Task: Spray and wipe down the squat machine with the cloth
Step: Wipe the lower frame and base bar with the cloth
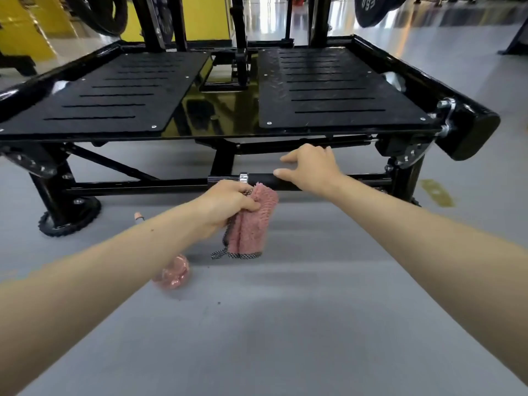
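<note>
From the head camera, the black squat machine (217, 115) fills the upper half, its platform carrying a slotted left foot plate (114, 90) and a slotted right foot plate (328, 87) with a glossy strip between them. Below the platform's near edge runs a low cross bar with a black grip sleeve (261, 180) ending at a chrome collar (243, 177).

The left hand (225, 201) has its fingers curled tight around a bunched pink cloth (251, 224). The cloth hangs from the fist just in front of the sleeve and beside the collar, its grey-trimmed hem dangling above the grey floor (285, 310). The right hand (311, 170) is over the sleeve, fingers spread and loose, gripping nothing; the thumb tip is at the sleeve, though contact is hard to judge.

On the floor, partly hidden under the left forearm, lies a blurred pink object (174, 274), possibly a spray bottle. A weight plate (374, 10) shows at the top right.
</note>
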{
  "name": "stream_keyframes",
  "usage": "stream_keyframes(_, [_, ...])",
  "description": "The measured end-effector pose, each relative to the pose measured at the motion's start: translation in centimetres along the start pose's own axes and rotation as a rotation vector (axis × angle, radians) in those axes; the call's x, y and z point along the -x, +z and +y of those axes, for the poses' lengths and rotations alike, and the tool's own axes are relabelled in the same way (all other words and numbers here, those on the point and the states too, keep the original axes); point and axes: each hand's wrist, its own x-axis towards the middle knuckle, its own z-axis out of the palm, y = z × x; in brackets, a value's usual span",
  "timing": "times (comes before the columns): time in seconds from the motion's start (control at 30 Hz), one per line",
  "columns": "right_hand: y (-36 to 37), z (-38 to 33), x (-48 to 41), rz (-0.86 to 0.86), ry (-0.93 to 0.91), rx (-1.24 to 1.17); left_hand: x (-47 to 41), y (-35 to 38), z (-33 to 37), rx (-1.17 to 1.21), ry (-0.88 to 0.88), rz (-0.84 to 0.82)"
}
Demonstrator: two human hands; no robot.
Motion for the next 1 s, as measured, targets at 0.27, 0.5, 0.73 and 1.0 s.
stream_keyframes(0.27, [3.4, -3.5, 0.5, -0.09, -0.101, 0.113, -1.6, -1.4, 3.1, -0.618, 0.561, 0.423])
stream_keyframes(0.5, [3.3, -3.5, 0.7, -0.078, -0.091, 0.06, -3.1, -1.6, 0.7, -1.045, 0.567, 0.421])
stream_keyframes(0.73, [3.6, -2.9, 0.8, -0.061, -0.134, 0.022, -2.8, -10.5, -1.0, -1.216, 0.429, 0.379])
stream_keyframes(1.0, [3.8, -2.9, 0.5, -0.061, -0.14, 0.034, -2.0, -6.1, 0.1, -1.045, 0.704, 0.429])
